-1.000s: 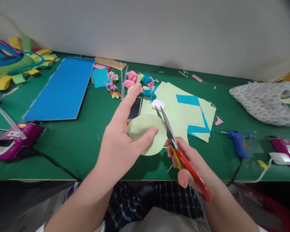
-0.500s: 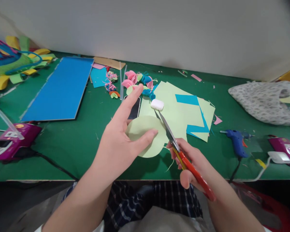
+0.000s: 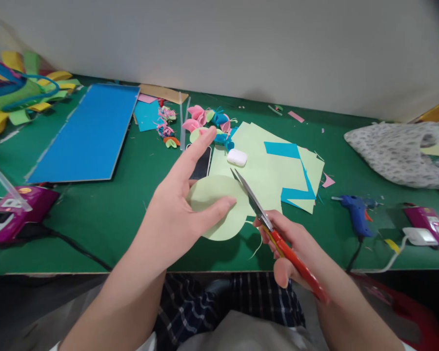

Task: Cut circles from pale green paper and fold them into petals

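My left hand (image 3: 185,197) grips a pale green paper circle (image 3: 219,229), its thumb flat on top and the index finger stretched out past the edge. In my right hand (image 3: 287,239) is a pair of scissors (image 3: 296,265) with red handles, some yellow showing on them. The slightly parted blades lie along the circle's right edge, pointing up and left. A thin pale strip (image 3: 256,248) of paper dangles below the blades. Behind the circle, pale green sheets (image 3: 263,170) lie on the table, with a small white case (image 3: 237,157) and blue paper offcuts (image 3: 298,194) on them.
Pink and blue flower pieces (image 3: 208,122) and a phone (image 3: 201,163) lie behind my left hand. To the left are a blue board (image 3: 88,136) and a purple power strip (image 3: 22,209). A blue glue gun (image 3: 356,214) and grey patterned cloth (image 3: 395,151) lie right.
The paper circle has tilted a little more flat toward me, and the scissors' blades have moved slightly along its right edge. Both hands keep their hold.
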A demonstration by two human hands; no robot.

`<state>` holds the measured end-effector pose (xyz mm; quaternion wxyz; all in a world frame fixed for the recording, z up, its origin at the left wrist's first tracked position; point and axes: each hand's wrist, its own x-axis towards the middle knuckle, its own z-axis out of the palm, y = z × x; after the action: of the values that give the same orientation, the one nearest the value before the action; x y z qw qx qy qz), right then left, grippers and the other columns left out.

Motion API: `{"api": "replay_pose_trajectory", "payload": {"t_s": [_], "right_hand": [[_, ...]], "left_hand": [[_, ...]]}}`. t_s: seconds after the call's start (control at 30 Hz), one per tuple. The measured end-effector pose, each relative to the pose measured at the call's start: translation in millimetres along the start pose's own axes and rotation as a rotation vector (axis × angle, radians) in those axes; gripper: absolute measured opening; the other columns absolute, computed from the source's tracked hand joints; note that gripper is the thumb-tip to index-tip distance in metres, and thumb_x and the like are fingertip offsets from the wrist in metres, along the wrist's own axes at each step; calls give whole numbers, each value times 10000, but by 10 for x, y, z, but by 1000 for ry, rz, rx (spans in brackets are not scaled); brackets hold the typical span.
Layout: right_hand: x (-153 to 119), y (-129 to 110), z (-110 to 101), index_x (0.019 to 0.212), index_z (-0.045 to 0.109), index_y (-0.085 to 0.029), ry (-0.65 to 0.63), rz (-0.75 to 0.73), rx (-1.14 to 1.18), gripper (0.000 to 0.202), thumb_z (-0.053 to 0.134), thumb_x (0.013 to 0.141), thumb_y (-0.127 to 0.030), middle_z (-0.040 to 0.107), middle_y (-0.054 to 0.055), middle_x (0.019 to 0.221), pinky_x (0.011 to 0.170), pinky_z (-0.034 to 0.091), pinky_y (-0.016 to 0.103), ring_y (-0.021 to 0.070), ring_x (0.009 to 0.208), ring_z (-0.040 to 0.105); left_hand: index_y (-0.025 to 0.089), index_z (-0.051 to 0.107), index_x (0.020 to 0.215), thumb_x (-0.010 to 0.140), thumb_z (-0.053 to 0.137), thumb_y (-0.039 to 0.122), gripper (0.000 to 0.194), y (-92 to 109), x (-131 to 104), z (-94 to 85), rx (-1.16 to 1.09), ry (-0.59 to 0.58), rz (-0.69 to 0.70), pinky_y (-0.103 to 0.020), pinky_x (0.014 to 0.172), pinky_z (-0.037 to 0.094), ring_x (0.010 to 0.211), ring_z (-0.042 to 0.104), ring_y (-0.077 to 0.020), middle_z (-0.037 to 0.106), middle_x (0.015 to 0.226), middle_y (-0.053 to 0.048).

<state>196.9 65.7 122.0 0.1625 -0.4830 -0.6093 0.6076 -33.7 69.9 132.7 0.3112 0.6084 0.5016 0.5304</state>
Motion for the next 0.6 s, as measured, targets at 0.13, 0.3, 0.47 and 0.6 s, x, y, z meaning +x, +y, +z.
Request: {"api": "replay_pose_trajectory", "payload": {"t_s": [0.13, 0.3, 0.47, 0.6], "right_hand": [[12, 106, -31, 1054, 593, -276, -6, -47, -24, 874, 607, 434, -893, 419, -60, 690, 475, 290, 241, 107, 566, 302], [12, 175, -38, 1040, 603, -279, -7, -94, -40, 830, 638, 469, -881, 424, -54, 679, 467, 297, 235, 124, 584, 342], [-9, 112, -58, 999, 609, -279, -18, -29, -13, 688, 777, 538, -761, 356, -67, 683, 443, 313, 219, 105, 549, 348], [10, 104, -104, 1060, 615, -294, -20, -65, 34, 766, 830, 475, -739, 426, -45, 740, 444, 375, 223, 117, 556, 445]], "left_hand": [[471, 482, 1419, 720, 834, 258, 811, 1, 17, -14, -28, -12, -18, -486, 977, 588, 1362, 497, -359, 398, 1576, 86], [449, 472, 1432, 731, 822, 248, 809, 14, 28, -34, -47, -43, -58, -453, 912, 618, 1382, 470, -365, 398, 1580, 61], [445, 468, 1436, 731, 818, 283, 803, 14, 38, -55, 9, -71, -79, -560, 1083, 469, 1416, 417, -377, 428, 1562, 61], [444, 473, 1431, 732, 819, 281, 796, 21, 45, -49, -27, -88, -105, -552, 1063, 490, 1365, 490, -360, 524, 1489, 46]]}}
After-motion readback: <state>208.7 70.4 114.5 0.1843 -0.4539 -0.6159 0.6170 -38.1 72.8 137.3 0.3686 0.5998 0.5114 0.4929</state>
